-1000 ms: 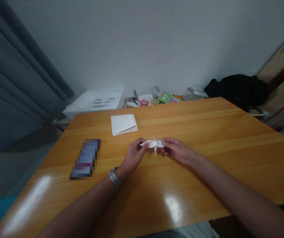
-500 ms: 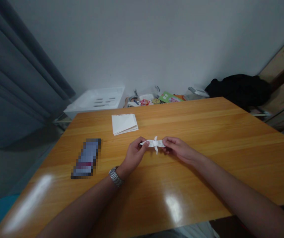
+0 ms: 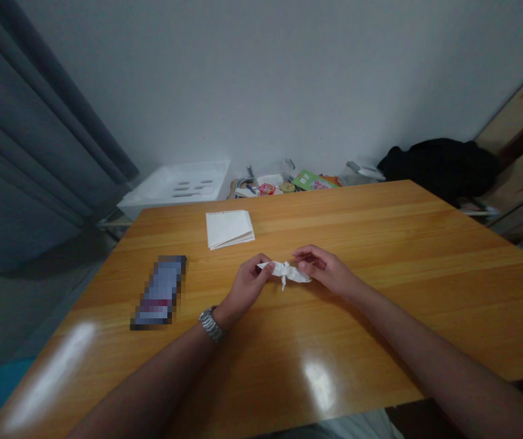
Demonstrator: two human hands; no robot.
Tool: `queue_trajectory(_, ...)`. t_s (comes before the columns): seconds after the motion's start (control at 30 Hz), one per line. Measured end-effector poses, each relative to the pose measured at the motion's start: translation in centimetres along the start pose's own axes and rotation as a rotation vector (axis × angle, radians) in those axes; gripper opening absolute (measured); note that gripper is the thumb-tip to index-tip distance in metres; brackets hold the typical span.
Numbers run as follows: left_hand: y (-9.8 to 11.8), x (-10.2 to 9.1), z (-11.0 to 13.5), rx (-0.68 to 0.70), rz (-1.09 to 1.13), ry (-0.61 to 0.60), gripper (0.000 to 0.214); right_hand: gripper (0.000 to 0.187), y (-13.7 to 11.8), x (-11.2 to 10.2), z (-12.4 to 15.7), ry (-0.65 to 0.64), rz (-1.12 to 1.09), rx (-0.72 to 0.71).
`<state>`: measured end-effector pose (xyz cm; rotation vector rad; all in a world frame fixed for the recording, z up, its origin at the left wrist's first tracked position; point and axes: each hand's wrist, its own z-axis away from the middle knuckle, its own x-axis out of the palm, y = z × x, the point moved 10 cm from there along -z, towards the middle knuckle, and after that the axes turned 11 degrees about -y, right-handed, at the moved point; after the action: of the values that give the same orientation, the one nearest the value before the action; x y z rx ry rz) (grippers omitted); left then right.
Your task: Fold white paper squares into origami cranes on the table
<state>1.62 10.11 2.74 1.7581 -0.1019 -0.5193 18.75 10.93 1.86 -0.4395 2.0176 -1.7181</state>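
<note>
Currently holds folded white paper piece (image 3: 294,275) by its left end, clamped between thumb and fingers of left hand (image 3: 250,281). Locates the same piece between both hands, over the middle of the bench (image 3: 380,225), with broad points toward left and right and a narrow strip toward the near side. Extends right hand (image 3: 331,272) to the right point, with fingers parted from thumb and set toward the far side. Cannot tell whether right thumb touches the paper. Includes metal-band watch (image 3: 211,324) on left wrist. Carries, on the far left part of the bench, white sheets (image 3: 227,229) with a row of holes along the far edge. Carries, nearer and farther left, dark-edged rectangular device (image 3: 160,292), pixelated. Shows, beyond the far edge, white slotted tray (image 3: 156,183) at left, green booklet (image 3: 305,178) right of it, and black fabric (image 3: 439,164) at far right.
</note>
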Motion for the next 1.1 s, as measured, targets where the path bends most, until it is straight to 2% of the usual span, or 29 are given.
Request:
queue_trajectory(0.1,-0.4,0.5,-0.1,0.004,-0.019,-0.065,0.030,0.035,-1.2,0.5,0.2,-0.064,0.110,-0.077)
queue_trajectory(0.27,-0.5,1.2,-0.1,-0.007,-0.009,-0.149,0.031,0.022,-3.2,1.5,0.6,-0.134,0.281,-0.201)
queue_trajectory(0.4,-0.5,1.1,-0.2,-0.016,0.020,-0.124,0.033,0.015,-3.8,1.6,0.8,-0.119,0.354,-0.222)
queue_trajectory(0.6,0.0,0.7,-0.3,0.015,0.024,-0.077,0.050,0.012,-4.4,1.3,1.0,-0.081,0.413,-0.250)
queue_trajectory(0.7,0.5,-0.2,-0.3,0.032,-0.035,-0.016,0.049,0.013,-3.6,-0.2,0.8,0.020,0.393,-0.192)
queue_trajectory(0.8,0.8,-1.4,-0.3,0.023,-0.184,0.042,0.044,0.018,-1.6,-2.3,0.5,0.138,0.357,-0.071)
queue_trajectory(0.93,0.6,-1.3,-0.4,0.023,-0.324,-0.019,0.043,0.025,-0.1,-5.4,0.4,0.283,0.351,-0.046)
queue_trajectory(1.1,0.2,-0.7,-0.5,0.036,-0.374,-0.068,0.044,0.030,0.7,-9.2,0.8,0.437,0.498,0.013)
